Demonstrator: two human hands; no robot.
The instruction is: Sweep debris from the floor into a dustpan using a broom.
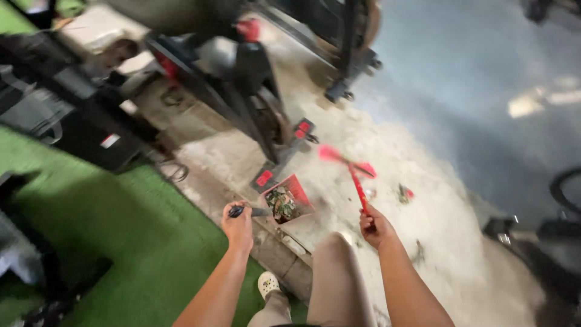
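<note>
The left hand is closed in a fist around the dark handle of a red dustpan. The pan sits on the pale concrete floor, just past the kerb that divides the concrete from the green turf. Its open mouth faces away from the person toward the dirty stretch of floor, a sensible way to hold it so sweepings can be pushed in; a heap of leaves and scraps already lies inside it. The left arm reaches forward and down, nearly straight, with the wrist turned so the handle points back toward the body.

The right hand is wrapped tightly around the thin red shaft of a small broom. The shaft rises up and away from the hand, and the pink bristle head is blurred, well apart from the dustpan and lifted or moving over the floor. The right forearm comes in from the lower edge, elbow bent, with the hand held above a raised knee in beige trousers.

A small bit of red and green litter lies on the concrete to the right of the broom. A white shoe stands by the kerb. Dark metal equipment frames with red plates stand on the floor beyond the dustpan.
</note>
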